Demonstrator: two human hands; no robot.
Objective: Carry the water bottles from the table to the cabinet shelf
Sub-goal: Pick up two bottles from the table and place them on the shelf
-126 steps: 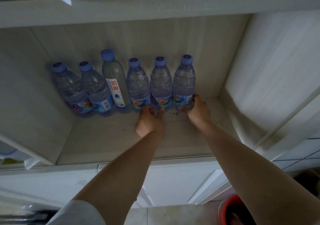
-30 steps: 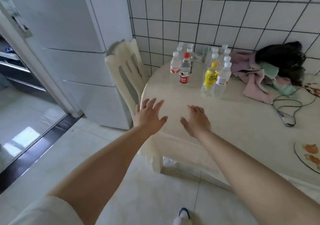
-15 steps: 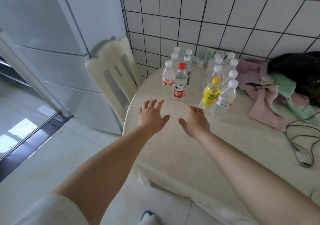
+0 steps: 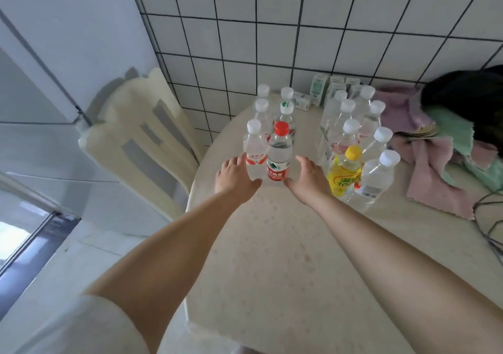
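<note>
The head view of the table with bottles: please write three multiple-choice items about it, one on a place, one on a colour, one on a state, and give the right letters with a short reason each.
1. Where does the red-capped bottle stand?
A. between the two hands
B. on the chair
C. behind the cartons

2. What colour is the cap of the yellow drink bottle?
A. white
B. yellow
C. blue

3. How is the left hand?
A. closed in a fist
B. flat on the table
C. open, fingers reaching beside a white-capped bottle

Answers:
1 A: it is flanked by the left hand and the right hand.
2 B: its cap matches its yellow body.
3 C: the fingers are straight beside the white-capped bottle; no grip shows yet.
</note>
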